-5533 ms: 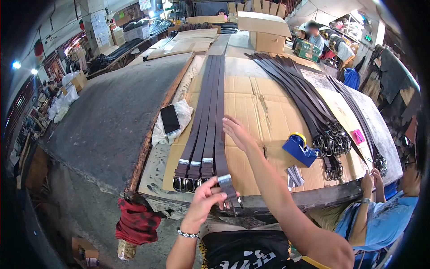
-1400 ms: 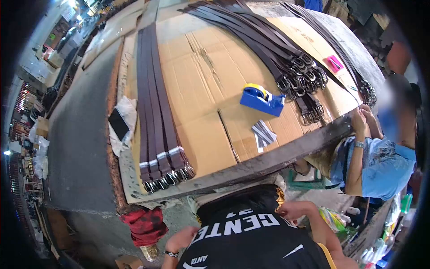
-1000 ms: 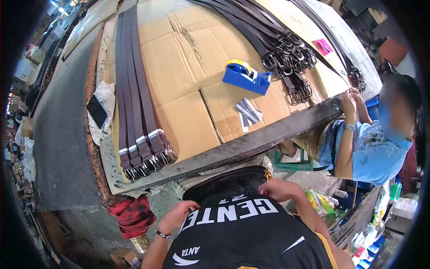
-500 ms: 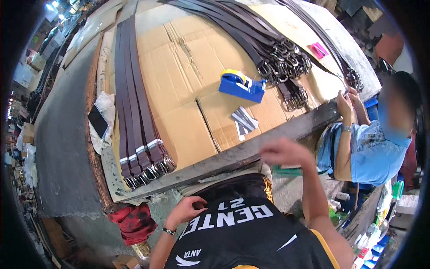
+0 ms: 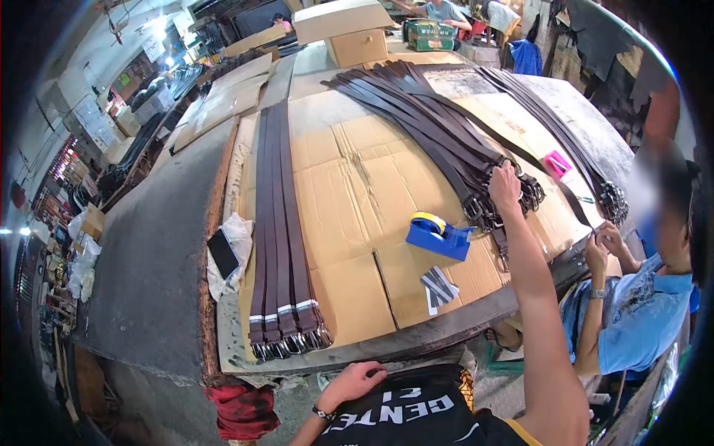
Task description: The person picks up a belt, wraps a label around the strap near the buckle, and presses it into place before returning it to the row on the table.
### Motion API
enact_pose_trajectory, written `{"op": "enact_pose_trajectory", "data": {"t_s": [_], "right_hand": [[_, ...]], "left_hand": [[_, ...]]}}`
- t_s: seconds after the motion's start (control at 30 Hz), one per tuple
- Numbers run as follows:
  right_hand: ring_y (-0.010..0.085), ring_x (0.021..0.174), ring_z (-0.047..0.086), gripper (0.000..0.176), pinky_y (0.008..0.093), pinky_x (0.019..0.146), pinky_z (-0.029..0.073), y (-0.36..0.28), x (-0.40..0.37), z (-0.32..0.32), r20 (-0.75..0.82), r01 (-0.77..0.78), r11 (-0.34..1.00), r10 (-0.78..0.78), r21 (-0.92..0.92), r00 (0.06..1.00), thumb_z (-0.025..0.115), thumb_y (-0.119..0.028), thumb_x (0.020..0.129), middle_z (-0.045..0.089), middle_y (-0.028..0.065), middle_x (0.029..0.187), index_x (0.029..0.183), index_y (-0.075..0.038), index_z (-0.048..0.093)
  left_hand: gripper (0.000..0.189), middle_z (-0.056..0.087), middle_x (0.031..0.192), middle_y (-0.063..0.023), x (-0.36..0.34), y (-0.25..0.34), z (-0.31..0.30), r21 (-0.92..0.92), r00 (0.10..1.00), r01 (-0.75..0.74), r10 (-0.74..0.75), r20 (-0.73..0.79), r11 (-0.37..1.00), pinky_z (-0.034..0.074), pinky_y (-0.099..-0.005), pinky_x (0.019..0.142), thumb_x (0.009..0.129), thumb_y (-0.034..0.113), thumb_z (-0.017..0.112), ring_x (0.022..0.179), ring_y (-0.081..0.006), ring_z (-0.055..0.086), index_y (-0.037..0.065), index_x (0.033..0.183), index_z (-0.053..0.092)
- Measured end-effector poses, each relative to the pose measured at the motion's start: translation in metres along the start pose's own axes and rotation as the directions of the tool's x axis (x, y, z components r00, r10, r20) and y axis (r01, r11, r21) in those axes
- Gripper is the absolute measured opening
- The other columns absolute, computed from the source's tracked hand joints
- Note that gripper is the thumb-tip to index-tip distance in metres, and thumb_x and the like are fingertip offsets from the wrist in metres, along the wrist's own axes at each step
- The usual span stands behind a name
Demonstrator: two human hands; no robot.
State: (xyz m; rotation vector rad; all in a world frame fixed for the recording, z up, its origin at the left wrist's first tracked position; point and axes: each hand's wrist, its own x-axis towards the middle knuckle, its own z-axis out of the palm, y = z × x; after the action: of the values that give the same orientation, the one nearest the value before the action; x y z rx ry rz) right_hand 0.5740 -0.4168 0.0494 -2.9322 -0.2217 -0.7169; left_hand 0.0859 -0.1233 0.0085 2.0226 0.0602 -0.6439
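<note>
My right hand (image 5: 506, 187) reaches across the table to the pile of dark brown belts (image 5: 424, 123). Its fingers close on a belt at the buckle end, though the fingertips are partly hidden among the metal buckles (image 5: 487, 215). Down by the front of my black jersey, my left hand (image 5: 358, 382) holds nothing, its fingers loosely bent and apart from the table. Left of centre lies a row of several brown belts (image 5: 279, 223), with pale bands near their buckles (image 5: 290, 343). Between the two groups are a blue tape dispenser (image 5: 439, 236) and some grey and white strips (image 5: 439, 288).
At the right, a co-worker in a blue shirt (image 5: 643, 320) handles a belt end. More belts (image 5: 550, 126) and a pink object (image 5: 555, 163) lie nearby. A phone (image 5: 223, 253) rests on white cloth at left. A cardboard box (image 5: 357, 48) stands at the back.
My right hand has moved from the table's front edge forward to the buckles of the belt pile. The camera view has tilted up, showing the far end of the table.
</note>
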Motion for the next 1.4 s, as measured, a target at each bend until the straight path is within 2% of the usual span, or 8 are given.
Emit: {"op": "enact_pose_trajectory", "data": {"t_s": [0.23, 0.3, 0.43, 0.63, 0.8, 0.9, 1.17, 1.4], "right_hand": [[0.0338, 0.103, 0.065, 0.017, 0.0429, 0.083, 0.055, -0.036, 0.027, -0.059, -0.059, 0.026, 0.942, -0.007, 0.336, 0.998, 0.07, -0.018, 0.082, 0.068, 0.0191, 0.103, 0.088, -0.002, 0.073], [0.0321, 0.096, 0.067, 0.019, 0.0403, 0.081, 0.054, -0.098, -0.004, -0.108, 0.01, 0.064, 0.799, -0.087, 0.598, 0.996, 0.074, -0.024, 0.081, 0.07, 0.0165, 0.095, 0.086, -0.006, 0.074], [0.0331, 0.089, 0.065, 0.019, 0.0447, 0.076, 0.053, -0.185, -0.121, -0.13, -0.112, 0.194, 0.729, -0.16, 0.656, 0.981, 0.074, -0.025, 0.081, 0.063, 0.0126, 0.091, 0.08, -0.007, 0.069], [0.0337, 0.093, 0.064, 0.02, 0.043, 0.075, 0.055, -0.224, -0.286, -0.126, 0.272, 0.173, 0.728, -0.449, 0.663, 0.851, 0.073, -0.021, 0.08, 0.062, 0.0154, 0.099, 0.085, -0.002, 0.067], [0.0314, 0.093, 0.064, 0.019, 0.0401, 0.079, 0.054, -0.211, -0.326, -0.14, 0.092, 0.229, 0.393, -0.648, 0.89, 0.756, 0.074, -0.02, 0.082, 0.062, 0.0131, 0.099, 0.091, -0.003, 0.068], [0.0321, 0.095, 0.064, 0.019, 0.0402, 0.08, 0.054, -0.192, -0.308, -0.142, 0.23, 0.079, 0.529, -0.493, 0.845, 0.839, 0.074, -0.019, 0.083, 0.064, 0.0138, 0.1, 0.089, -0.002, 0.068], [0.0352, 0.091, 0.063, 0.014, 0.0443, 0.079, 0.051, -0.098, -0.269, -0.09, 0.181, -0.08, 0.816, -0.031, 0.573, 0.983, 0.07, -0.013, 0.083, 0.062, 0.0135, 0.094, 0.092, -0.003, 0.065], [0.0343, 0.094, 0.06, 0.018, 0.0439, 0.079, 0.05, -0.104, -0.277, -0.085, 0.154, -0.013, 0.829, -0.088, 0.559, 0.984, 0.073, -0.011, 0.078, 0.059, 0.0133, 0.095, 0.091, -0.004, 0.063]], "left_hand": [[0.033, 0.074, 0.101, -0.0101, -0.02, 0.005, -0.012, -0.124, 0.997, -0.023, 0.032, 0.071, 0.992, 0.054, -0.0293, 0.084, 0.103, 0.027, 0.056, 0.092, -0.0155, 0.069, 0.001, 0.121, 0.066], [0.035, 0.073, 0.104, -0.0106, -0.015, 0.008, -0.011, -0.294, 0.997, -0.079, 0.079, -0.012, 0.953, 0.054, -0.0288, 0.083, 0.105, 0.026, 0.053, 0.093, -0.0154, 0.069, 0.0, 0.125, 0.063], [0.042, 0.071, 0.107, -0.008, 0.0, 0.031, -0.023, -0.513, 0.976, -0.139, 0.029, -0.216, 0.847, 0.054, -0.0259, 0.078, 0.108, 0.031, 0.046, 0.092, -0.0136, 0.069, 0.0, 0.133, 0.057], [0.048, 0.069, 0.11, -0.0078, 0.047, 0.008, -0.024, -0.84, 0.896, -0.27, -0.197, -0.399, 0.471, 0.052, -0.0226, 0.076, 0.108, 0.036, 0.046, 0.092, -0.012, 0.066, 0.0, 0.139, 0.052], [0.041, 0.069, 0.107, -0.0094, 0.065, -0.004, -0.025, -0.697, 0.793, -0.295, -0.24, -0.56, 0.653, 0.054, -0.0252, 0.074, 0.102, 0.017, 0.058, 0.091, -0.0127, 0.066, -0.006, 0.136, 0.052], [0.036, 0.071, 0.102, -0.0117, 0.067, 0.002, -0.031, -0.737, 0.84, -0.315, -0.185, -0.51, 0.598, 0.058, -0.0282, 0.071, 0.101, 0.012, 0.057, 0.084, -0.0157, 0.07, -0.006, 0.132, 0.054], [0.02, 0.071, 0.096, -0.0138, 0.06, -0.008, -0.028, -0.774, 0.875, -0.322, -0.141, -0.464, 0.545, 0.062, -0.0332, 0.069, 0.102, 0.011, 0.052, 0.08, -0.0235, 0.073, -0.002, 0.116, 0.058], [0.013, 0.073, 0.088, -0.0161, 0.058, -0.003, -0.023, -0.768, 0.843, -0.37, -0.158, -0.513, 0.522, 0.058, -0.0321, 0.061, 0.104, 0.016, 0.052, 0.073, -0.0247, 0.073, 0.005, 0.098, 0.054]]}}
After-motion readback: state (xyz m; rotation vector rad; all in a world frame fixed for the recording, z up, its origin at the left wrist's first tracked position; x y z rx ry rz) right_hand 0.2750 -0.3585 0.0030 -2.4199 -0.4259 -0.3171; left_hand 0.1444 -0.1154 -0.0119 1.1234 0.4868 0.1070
